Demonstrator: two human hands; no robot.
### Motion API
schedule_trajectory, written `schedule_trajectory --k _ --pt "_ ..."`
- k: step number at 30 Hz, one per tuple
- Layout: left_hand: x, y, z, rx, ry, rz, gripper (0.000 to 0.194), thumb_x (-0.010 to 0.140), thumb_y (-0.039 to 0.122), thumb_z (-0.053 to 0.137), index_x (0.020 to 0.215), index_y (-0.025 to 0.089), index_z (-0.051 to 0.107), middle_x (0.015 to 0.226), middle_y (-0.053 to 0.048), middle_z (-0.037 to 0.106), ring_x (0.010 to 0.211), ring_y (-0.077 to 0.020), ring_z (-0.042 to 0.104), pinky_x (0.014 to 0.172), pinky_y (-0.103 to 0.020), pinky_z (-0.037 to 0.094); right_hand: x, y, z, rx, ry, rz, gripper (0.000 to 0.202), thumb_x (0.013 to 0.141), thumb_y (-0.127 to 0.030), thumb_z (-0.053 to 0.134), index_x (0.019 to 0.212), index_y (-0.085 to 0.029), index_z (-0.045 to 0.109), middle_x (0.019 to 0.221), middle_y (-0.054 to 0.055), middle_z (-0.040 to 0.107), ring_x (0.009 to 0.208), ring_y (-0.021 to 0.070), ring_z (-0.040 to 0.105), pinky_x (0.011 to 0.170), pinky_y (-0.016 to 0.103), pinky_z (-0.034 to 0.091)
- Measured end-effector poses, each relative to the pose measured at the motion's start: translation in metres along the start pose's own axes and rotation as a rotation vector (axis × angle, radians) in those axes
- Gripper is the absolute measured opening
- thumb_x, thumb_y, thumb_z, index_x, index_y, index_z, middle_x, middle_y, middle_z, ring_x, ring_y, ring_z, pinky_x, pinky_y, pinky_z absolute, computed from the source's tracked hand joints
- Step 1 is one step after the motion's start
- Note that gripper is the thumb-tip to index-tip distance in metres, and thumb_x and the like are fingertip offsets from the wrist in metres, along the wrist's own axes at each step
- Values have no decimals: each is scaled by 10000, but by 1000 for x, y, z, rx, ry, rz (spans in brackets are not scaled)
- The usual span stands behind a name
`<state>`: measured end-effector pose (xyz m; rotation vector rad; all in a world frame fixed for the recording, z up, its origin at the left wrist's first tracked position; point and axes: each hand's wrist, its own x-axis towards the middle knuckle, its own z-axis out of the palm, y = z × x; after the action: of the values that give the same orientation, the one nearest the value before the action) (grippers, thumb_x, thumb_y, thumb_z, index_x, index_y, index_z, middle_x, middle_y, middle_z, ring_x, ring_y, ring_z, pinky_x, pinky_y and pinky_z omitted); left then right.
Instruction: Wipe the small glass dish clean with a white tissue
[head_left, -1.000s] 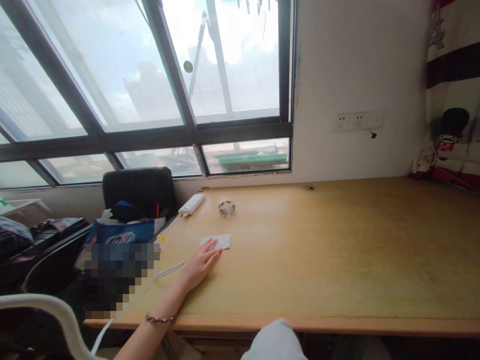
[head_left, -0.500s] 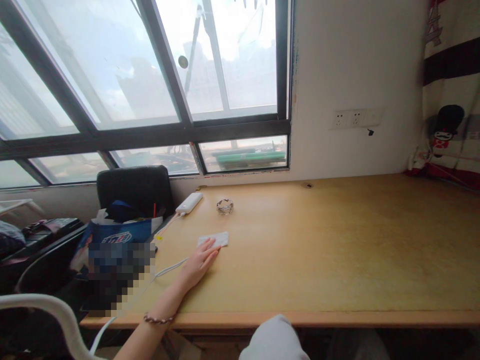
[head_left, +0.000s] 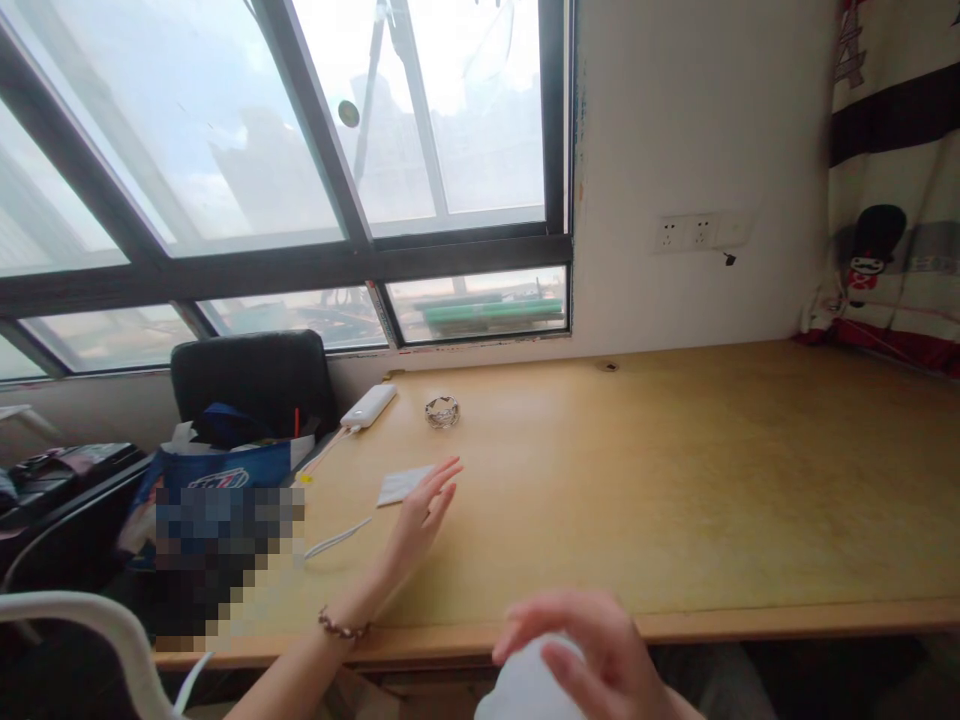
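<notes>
- My left hand has a released grip, fingers stretched out across the right end of the folded white cloth; whether they touch it, I cannot tell.
- The cloth lies flat near the left side of the worktop.
- My right hand is blurred by the front edge, its grip loose, thumb apart from the curved fingers, in front of a pale rounded shape.
- Beyond the cloth stands a clear patterned dish; I cannot make out anything inside it.
- In front of the black chair back, a blue bag shows something white and a thin red stick at its mouth; its deeper contents are hidden.
</notes>
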<state>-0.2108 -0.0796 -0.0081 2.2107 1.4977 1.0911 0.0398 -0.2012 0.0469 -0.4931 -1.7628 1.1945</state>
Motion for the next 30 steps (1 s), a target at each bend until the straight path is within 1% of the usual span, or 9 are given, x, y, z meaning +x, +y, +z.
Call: schedule_trajectory --k 3,6,8,10,12,14,20,27,30 --pt "31 55 39 -366 -24 -45 410 861 423 279 1130 216 509 1159 -61 535 1081 -201 474 918 -365 378 62 47 -36 3 381 66 446 808 -518 352 657 -181 603 586 35 603 555 145 570 586 301 479" --pt "68 91 86 -672 -67 -127 504 844 490 256 1016 139 573 792 -89 639 688 -177 591 609 -296 468 111 105 -67 75 473 141 573 786 -591 300 455 -158 477 369 -6 443 341 86 416 377 212 360" --pt "86 99 117 -769 -24 -218 513 804 531 328 912 115 610 654 -63 615 535 -147 546 486 -254 421 124 138 -80 56 556 175 577 762 -620 303 405 -177 401 315 -36 351 302 68 320 318 195 262" --pt "94 96 141 -838 81 -281 512 784 533 364 780 94 629 630 -64 607 570 -147 546 517 -243 418 125 159 -87 1 630 186 561 729 -639 345 399 -187 388 329 -35 361 328 75 320 325 203 255" --pt "94 88 157 -887 117 -344 508 776 523 377 736 85 631 635 -71 613 597 -154 551 540 -246 422 120 168 -88 -25 667 226 560 735 -640 332 405 -193 401 348 -27 388 344 86 340 337 216 267" --pt "90 79 163 -916 118 -373 484 773 498 390 748 83 637 672 -82 629 624 -163 563 572 -257 433 115 168 -84 -65 662 251 575 764 -626 288 407 -194 418 368 -14 422 361 99 378 363 227 298" --pt "84 71 157 -930 95 -365 406 745 429 427 645 93 631 667 -97 645 658 -187 587 663 -298 450 112 164 -73 -376 435 145 627 836 -553 203 448 -174 518 483 46 568 504 141 539 582 261 410" --pt "90 65 161 -995 -74 -398 414 730 441 431 656 91 638 676 -99 652 651 -190 589 659 -302 457 109 165 -75 -408 486 194 635 846 -543 174 459 -169 510 492 70 582 509 151 554 510 246 395" --pt "91 62 162 -995 -97 -397 426 732 445 429 658 83 641 672 -101 653 644 -188 590 657 -299 457 109 163 -75 -429 512 191 630 841 -549 179 437 -178 491 482 71 577 534 156 561 534 246 403"
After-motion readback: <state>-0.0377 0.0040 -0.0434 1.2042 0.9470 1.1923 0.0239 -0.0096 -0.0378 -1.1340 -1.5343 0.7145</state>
